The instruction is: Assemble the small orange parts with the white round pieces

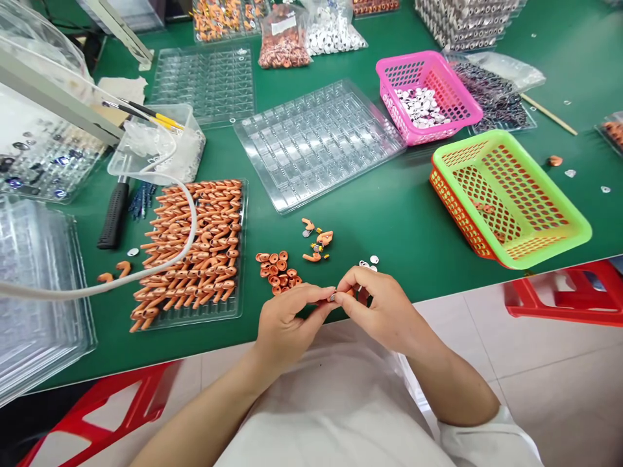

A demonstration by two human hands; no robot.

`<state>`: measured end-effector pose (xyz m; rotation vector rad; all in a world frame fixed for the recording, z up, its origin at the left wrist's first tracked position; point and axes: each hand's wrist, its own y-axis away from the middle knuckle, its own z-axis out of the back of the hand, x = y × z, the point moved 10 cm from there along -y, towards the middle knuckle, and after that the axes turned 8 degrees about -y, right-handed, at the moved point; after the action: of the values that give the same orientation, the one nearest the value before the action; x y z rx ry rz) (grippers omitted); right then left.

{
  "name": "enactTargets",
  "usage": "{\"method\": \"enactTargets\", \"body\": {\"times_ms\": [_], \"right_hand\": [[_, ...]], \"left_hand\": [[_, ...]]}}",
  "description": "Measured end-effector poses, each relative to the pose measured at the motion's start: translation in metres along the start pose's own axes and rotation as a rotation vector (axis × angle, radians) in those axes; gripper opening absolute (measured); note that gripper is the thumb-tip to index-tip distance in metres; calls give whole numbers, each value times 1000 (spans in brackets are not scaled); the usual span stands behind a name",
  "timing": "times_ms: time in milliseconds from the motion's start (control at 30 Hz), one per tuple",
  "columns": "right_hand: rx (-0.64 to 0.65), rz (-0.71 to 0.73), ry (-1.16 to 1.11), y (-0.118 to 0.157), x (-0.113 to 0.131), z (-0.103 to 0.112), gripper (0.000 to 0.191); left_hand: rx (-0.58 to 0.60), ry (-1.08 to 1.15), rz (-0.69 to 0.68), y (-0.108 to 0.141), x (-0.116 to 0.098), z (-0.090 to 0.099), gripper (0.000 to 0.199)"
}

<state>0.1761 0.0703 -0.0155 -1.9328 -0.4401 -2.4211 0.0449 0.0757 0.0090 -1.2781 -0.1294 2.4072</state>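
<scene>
My left hand (289, 319) and my right hand (385, 308) meet at the table's near edge, both closed in a pinch. Between their fingertips is a small orange earphone shell (333, 297) with a greyish face, mostly hidden by the fingers. Just beyond my left hand lies a pile of copper-orange cup-shaped caps (278, 267). A few white discs (374, 259) lie beyond my right hand, partly covered by it. Farther up, several loose orange earphone pieces (324, 239) with yellow and grey parts rest on the green table (370, 214).
At left, a clear tray holds rows of orange stemmed shells (195, 246), crossed by a white tube (195, 220). A black-handled tool (113, 214) lies beside it. Beyond are a clear moulded tray (321, 143), a pink basket (428, 133) with white discs and stacked green-and-red baskets (549, 243).
</scene>
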Motion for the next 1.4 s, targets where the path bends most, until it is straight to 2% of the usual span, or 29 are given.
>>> {"method": "enactTargets", "body": {"times_ms": [233, 967, 1400], "right_hand": [[45, -43, -41, -1, 0, 2, 9], [116, -93, -72, -7, -9, 2, 10], [41, -19, 2, -4, -3, 0, 12]], "left_hand": [[59, 79, -19, -1, -1, -4, 16], [60, -13, -70, -3, -8, -4, 16], [67, -4, -65, -4, -8, -3, 17]]}}
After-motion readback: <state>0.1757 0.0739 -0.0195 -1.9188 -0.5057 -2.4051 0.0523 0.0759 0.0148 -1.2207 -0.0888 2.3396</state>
